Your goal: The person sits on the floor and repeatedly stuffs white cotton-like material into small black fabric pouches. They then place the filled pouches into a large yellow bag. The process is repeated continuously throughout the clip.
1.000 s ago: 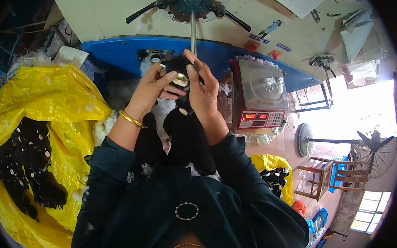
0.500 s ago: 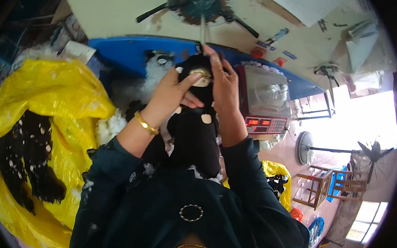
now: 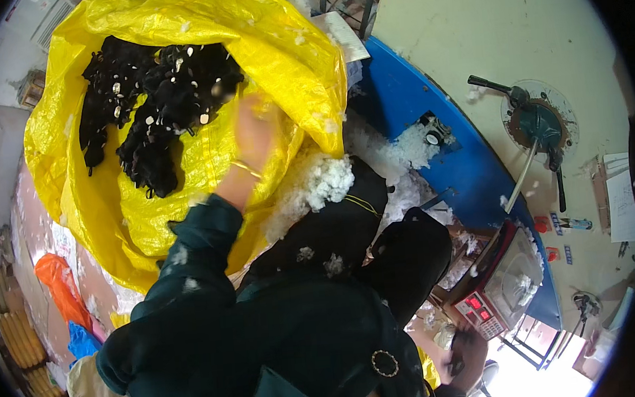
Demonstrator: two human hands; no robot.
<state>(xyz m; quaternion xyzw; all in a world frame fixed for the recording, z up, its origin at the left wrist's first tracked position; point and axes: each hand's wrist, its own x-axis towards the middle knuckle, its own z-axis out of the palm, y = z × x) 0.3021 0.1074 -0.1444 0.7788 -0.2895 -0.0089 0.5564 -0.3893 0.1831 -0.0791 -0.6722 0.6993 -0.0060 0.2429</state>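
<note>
My left hand (image 3: 254,132), smeared by motion, reaches into a large yellow woven bag (image 3: 307,72). Inside it lies a heap of black plush toy skins (image 3: 175,90) with small pale patches. The fingers are at the heap's right side, and whether they grip a skin cannot be made out. Low on the right, past my torso, a blurred dark and brownish shape (image 3: 468,354) appears to be my right hand; its fingers and anything in them are indistinct. The black stuffed toy held earlier cannot be clearly seen.
White stuffing (image 3: 324,183) is heaped between the bag and my legs. A blue table panel (image 3: 399,95) borders the pale tabletop (image 3: 453,23), where a filling nozzle (image 3: 527,167) projects between black handles. The scale (image 3: 483,312) with red digits stands right of my knees.
My view has swung left toward the yellow bag. My left hand has left the black stuffed toy at the nozzle and moved into the bag. My right hand has also left the nozzle.
</note>
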